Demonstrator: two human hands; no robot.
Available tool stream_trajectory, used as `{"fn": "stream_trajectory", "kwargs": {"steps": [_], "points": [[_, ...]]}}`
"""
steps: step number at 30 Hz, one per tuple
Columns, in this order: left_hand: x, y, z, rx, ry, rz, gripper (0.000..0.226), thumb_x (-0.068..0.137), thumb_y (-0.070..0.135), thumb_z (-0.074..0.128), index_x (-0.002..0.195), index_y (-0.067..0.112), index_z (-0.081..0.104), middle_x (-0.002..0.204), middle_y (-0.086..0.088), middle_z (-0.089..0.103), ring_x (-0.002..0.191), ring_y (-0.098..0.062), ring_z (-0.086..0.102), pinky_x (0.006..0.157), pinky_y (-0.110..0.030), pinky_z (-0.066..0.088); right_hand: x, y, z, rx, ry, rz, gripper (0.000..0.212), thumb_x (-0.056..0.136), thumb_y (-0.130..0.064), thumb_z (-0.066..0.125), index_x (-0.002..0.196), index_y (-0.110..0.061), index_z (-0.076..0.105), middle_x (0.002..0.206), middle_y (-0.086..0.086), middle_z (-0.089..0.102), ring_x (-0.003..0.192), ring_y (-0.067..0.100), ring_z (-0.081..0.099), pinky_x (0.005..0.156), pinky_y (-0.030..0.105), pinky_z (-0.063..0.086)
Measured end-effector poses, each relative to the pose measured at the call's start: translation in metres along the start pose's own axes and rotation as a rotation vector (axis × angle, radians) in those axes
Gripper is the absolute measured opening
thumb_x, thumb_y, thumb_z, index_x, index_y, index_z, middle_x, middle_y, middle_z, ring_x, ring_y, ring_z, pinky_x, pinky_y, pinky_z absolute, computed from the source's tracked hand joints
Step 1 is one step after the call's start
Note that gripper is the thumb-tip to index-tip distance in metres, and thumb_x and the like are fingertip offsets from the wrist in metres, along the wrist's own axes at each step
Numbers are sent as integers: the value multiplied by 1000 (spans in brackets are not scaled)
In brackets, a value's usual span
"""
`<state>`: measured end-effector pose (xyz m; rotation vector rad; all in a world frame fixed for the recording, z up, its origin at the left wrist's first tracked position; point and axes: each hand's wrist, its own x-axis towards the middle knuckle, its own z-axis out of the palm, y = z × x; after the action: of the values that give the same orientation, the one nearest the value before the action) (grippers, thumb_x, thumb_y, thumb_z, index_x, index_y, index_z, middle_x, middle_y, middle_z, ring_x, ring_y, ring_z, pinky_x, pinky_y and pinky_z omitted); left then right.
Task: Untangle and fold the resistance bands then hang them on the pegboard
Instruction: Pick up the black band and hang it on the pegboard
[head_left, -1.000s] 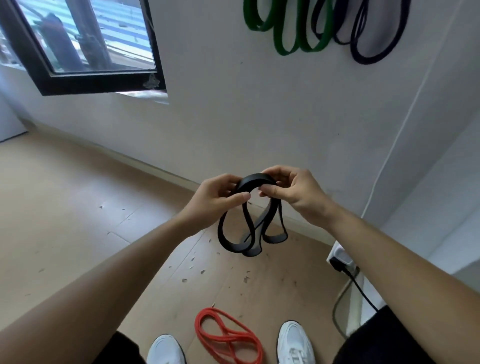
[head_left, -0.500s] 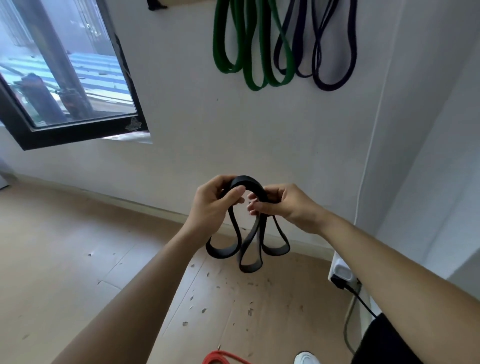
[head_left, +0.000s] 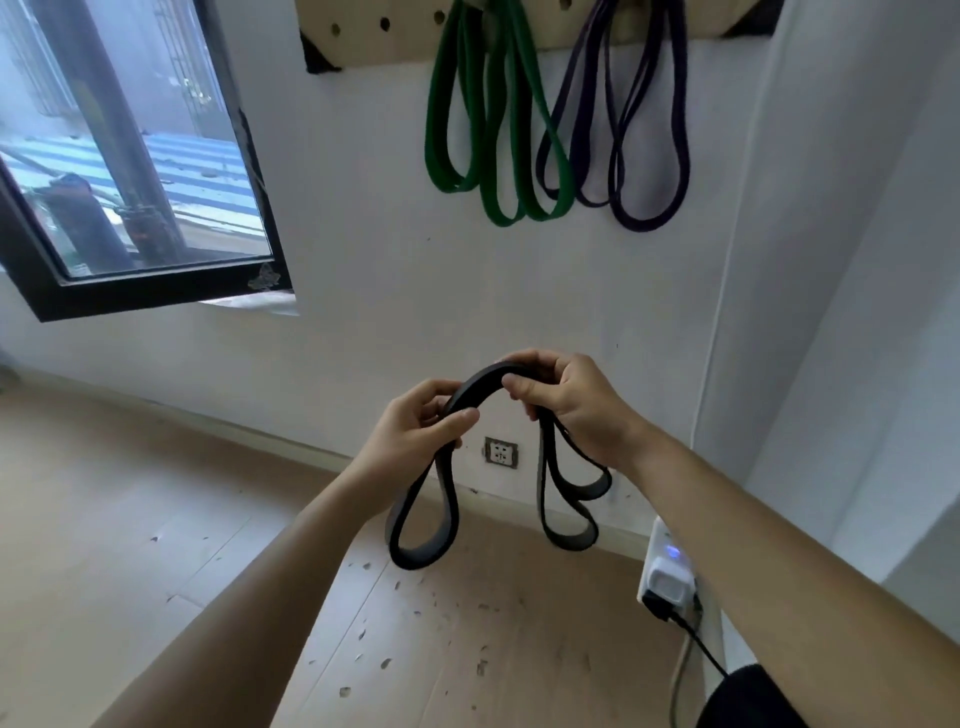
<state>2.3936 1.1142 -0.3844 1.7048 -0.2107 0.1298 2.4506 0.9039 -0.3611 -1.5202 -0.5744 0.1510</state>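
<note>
A black resistance band (head_left: 422, 525) is folded into several loops that hang down in front of the wall. My left hand (head_left: 415, 431) pinches the top of the fold on the left, and my right hand (head_left: 566, 410) grips it on the right, a short arc of band between them. High on the wall is a wooden pegboard (head_left: 374, 36). A green band (head_left: 498, 130) and a purple band (head_left: 639, 130) hang from it in long loops.
A dark-framed window (head_left: 130, 156) fills the upper left. A wall socket (head_left: 501, 453) sits low on the wall behind the band. A white power strip with a black plug (head_left: 667, 577) stands at the right by a white corner. The wooden floor (head_left: 130, 519) carries small debris.
The view has tilted upward, bringing the pegboard into sight and losing the red band and shoes on the floor. My hands have moved apart along the band, spreading its loops.
</note>
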Motion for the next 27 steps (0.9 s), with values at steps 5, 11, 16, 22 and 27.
{"fn": "stream_trajectory", "kwargs": {"steps": [5, 11, 16, 22, 27], "points": [[33, 38, -4, -86, 102, 52, 18, 96, 16, 65, 111, 6, 68, 86, -7, 66, 71, -21, 64, 71, -27, 56, 25, -47, -12, -93, -25, -43, 22, 95, -8, 68, 116, -10, 71, 84, -6, 69, 74, 7, 59, 72, 25, 51], [86, 111, -15, -149, 197, 207, 18, 98, 15, 63, 113, 8, 71, 87, -7, 68, 72, -22, 63, 72, -27, 57, 68, -128, -25, -261, -41, -163, 36, 94, -3, 68, 127, -18, 66, 105, 2, 72, 94, 15, 68, 86, 31, 59], [122, 181, -16, -162, 224, 303, 17, 100, 14, 61, 112, 7, 70, 87, -9, 67, 73, -20, 61, 73, -30, 57, 99, -204, -45, -349, -47, -209, 39, 96, -2, 65, 132, -17, 58, 109, 17, 69, 92, 24, 70, 85, 43, 62], [165, 252, -20, -3, 242, 373, 14, 98, 26, 65, 106, 18, 74, 91, 0, 76, 86, -16, 70, 83, -28, 56, 124, -280, -66, -420, 99, -282, 29, 92, 1, 68, 120, -3, 61, 95, 20, 69, 78, 29, 68, 77, 37, 61], [196, 300, -20, 41, 221, 382, 21, 96, 30, 69, 113, 17, 69, 95, -2, 80, 90, -20, 77, 89, -41, 61, 161, -312, -70, -172, 322, -330, 27, 90, -2, 73, 102, -10, 50, 117, 31, 63, 85, 32, 66, 77, 45, 58]]}}
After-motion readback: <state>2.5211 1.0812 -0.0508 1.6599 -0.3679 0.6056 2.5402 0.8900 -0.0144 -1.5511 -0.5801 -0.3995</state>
